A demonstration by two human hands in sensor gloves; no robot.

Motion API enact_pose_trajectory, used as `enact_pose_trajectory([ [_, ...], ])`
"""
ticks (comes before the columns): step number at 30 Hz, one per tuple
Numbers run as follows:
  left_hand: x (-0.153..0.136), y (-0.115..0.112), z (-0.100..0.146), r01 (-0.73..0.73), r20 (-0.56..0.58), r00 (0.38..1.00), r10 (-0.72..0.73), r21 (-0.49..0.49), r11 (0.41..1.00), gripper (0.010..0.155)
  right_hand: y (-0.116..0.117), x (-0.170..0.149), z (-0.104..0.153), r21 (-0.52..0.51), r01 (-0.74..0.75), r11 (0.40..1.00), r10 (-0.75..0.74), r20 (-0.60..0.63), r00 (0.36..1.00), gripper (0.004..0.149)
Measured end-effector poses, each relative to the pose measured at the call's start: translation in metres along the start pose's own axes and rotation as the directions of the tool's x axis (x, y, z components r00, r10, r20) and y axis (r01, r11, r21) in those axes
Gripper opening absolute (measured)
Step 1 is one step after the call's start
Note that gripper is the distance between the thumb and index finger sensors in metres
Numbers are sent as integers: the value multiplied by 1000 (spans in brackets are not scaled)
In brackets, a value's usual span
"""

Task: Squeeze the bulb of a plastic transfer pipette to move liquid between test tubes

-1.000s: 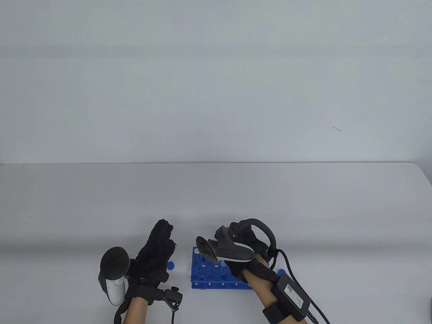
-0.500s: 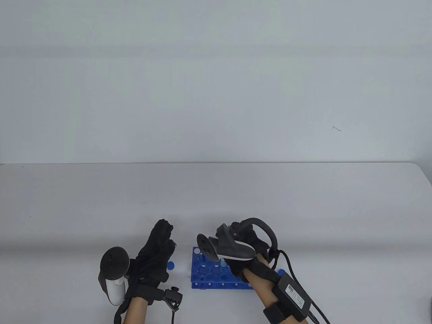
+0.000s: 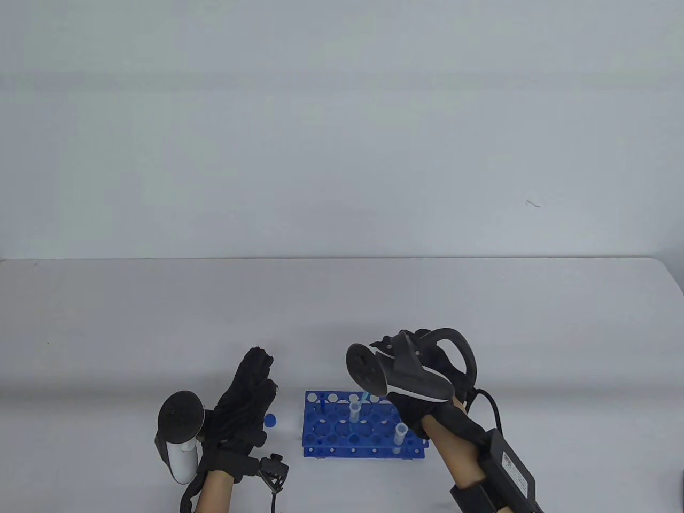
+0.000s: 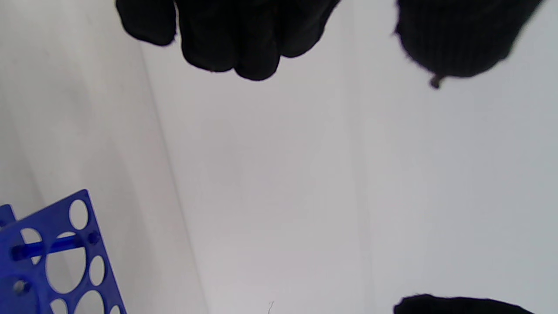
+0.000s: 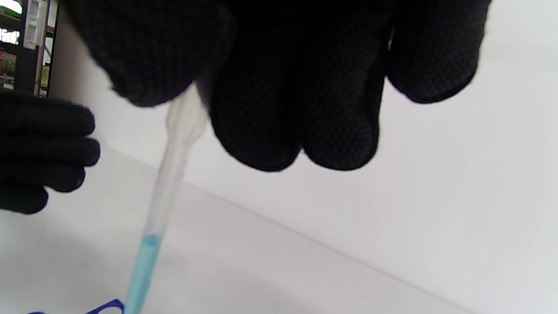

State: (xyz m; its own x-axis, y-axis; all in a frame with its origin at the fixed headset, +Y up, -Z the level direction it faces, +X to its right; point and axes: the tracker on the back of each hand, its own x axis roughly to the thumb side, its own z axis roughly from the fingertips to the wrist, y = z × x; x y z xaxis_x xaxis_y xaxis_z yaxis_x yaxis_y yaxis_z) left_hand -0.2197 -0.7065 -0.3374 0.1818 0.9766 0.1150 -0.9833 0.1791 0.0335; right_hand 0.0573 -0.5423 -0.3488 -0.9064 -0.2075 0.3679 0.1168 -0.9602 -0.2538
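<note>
**Right hand lifts the dropper**

Up and toward the table's right edge went the right hand (image 3: 427,368), uncovering the blue rack (image 3: 366,427). Its grip pinches the pipette (image 5: 168,174), blue water inside. Long stem slants down to a tube (image 3: 354,414) beneath. Left hand (image 3: 246,395) rests flat, holding nothing.

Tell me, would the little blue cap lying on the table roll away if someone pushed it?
The blue cap looks round and lies loose on the table beside the left hand, so a push would probably slide it. It looks small and plastic, so likely light. Tipped onto its edge, it might roll.
</note>
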Motion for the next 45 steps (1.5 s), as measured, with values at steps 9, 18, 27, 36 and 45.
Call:
enact_pose_trajectory([
  [9,-1,0,0,13,-4,1000,-13,5,1000,93,-19,-30,30,12,-24,1000,24,-17,1000,46],
  [18,-1,-1,0,23,-9,1000,-23,9,1000,93,-2,-35,41,32,-10,999,11,-12,1000,46],
  [27,-2,-1,0,23,-10,1000,-23,8,1000,93,19,-27,38,70,-31,997,31,6,1000,46],
  [36,-2,-2,0,20,-9,1000,-20,6,1000,93,37,-15,36,78,-75,994,73,32,997,46],
  [45,-2,-2,0,21,-9,1000,-21,6,1000,93,46,-7,37,29,-143,989,141,59,988,43],
])
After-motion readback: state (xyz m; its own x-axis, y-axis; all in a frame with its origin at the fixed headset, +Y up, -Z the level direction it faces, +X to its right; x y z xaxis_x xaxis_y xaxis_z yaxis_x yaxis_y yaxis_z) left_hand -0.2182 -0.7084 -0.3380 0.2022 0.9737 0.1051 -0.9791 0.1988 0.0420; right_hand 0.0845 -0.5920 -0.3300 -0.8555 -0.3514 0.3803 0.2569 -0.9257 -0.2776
